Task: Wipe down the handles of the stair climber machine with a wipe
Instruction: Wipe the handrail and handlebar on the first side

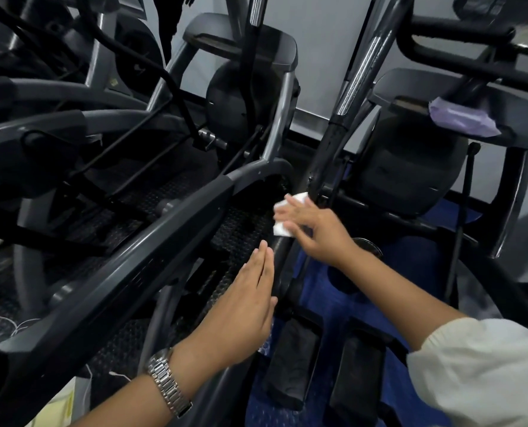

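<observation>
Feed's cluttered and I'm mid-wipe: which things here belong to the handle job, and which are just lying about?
Job:
- wipe, under the right hand
- black handle being wiped
- left hand, flat alongside the handle

Lying about:
- purple packet on the machine's console ledge
- neighbouring machine on the left
- wristwatch
- blue floor

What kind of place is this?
Most likely a gym: exercise machines stand side by side, one with foot pedals and a long black handle, over rubber floor matting. The right hand presses a wipe to that handle.
</observation>
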{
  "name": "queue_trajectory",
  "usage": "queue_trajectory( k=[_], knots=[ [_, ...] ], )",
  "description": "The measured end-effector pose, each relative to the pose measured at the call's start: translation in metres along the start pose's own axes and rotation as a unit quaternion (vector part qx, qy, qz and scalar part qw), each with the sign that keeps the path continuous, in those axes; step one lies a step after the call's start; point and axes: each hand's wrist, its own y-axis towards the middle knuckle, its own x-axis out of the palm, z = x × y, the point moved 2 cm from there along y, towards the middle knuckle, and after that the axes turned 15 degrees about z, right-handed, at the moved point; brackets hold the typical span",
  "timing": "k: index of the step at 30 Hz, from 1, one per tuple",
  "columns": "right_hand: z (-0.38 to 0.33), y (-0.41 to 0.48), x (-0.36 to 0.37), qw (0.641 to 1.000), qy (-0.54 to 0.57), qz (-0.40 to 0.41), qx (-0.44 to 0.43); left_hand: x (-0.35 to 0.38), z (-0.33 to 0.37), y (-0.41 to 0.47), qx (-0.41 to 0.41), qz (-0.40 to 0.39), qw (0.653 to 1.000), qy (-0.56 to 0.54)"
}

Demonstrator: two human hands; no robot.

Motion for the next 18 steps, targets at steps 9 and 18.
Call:
queue_trajectory(
  k=[9, 18],
  knots=[
    [0.01, 0.007, -0.001, 1.0, -0.006, 0.026, 0.016, -0.002, 0.0, 0.0, 0.004, -0.006, 1.0, -0.002],
    [0.02, -0.002, -0.006, 0.99, 0.074, 0.07, 0.1, -0.001, 0.001, 0.003, -0.001, -0.019, 1.0, -0.001]
  ],
)
